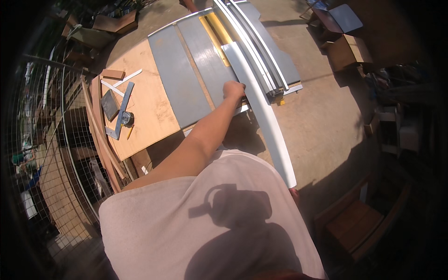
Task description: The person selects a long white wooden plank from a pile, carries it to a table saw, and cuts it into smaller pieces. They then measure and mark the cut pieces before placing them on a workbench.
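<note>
White board (268,126) lies lengthwise on the grey saw table (163,60), its far end over the yellow insert (212,32), its long side just beside the metal fence (252,46); its near end juts past the table's edge toward the person's body. The left hand (233,89) is at the board's left edge, fingers curled in; whether they grip it or only press against it, I cannot tell. The right hand (294,193) shows as a sliver at the near end, mostly hidden, so its fingers cannot be read. Left of the saw, a plywood sheet (156,105) carries a metal square (125,102), a tape measure (127,119), a yellow pencil (130,132), a dark block (110,105), a reddish-brown block (113,74) and white strips (130,77).
</note>
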